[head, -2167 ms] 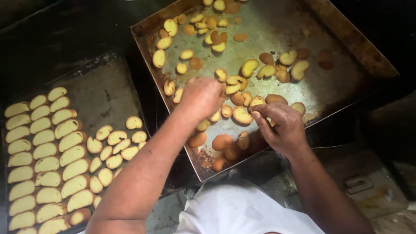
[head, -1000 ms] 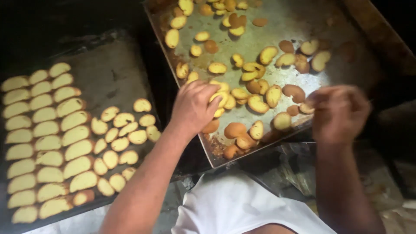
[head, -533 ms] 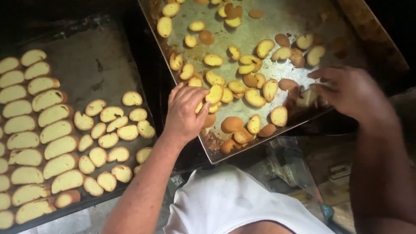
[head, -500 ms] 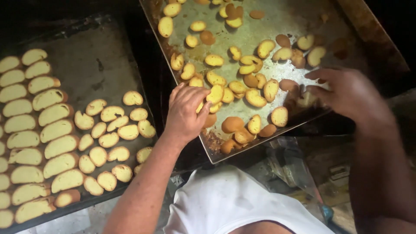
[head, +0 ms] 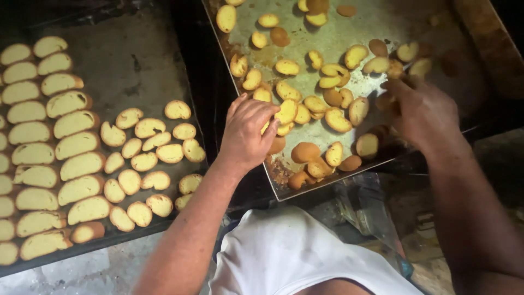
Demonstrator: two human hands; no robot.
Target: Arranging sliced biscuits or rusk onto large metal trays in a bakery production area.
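Observation:
My left hand [head: 248, 134] is curled at the near left edge of a greasy metal tray [head: 404, 22]. Its fingertips close on a few golden toasted bread slices [head: 285, 112]. My right hand [head: 426, 112] hovers, blurred, over browner slices [head: 367, 145] on the tray's right side, fingers pointing toward the far slices. Its palm is hidden, so I cannot see whether it holds anything. Many toasted slices lie scattered over the tray.
A dark baking tray [head: 131, 60] on the left holds pale bread slices [head: 65, 128] in tidy rows, with smaller slices [head: 150, 145] grouped to their right. My white shirt [head: 295, 257] fills the bottom centre. A dark gap separates the two trays.
My left hand stays at the metal tray's near left edge, closing on slices. My right hand has moved from the tray's near edge further in, over the right-side slices.

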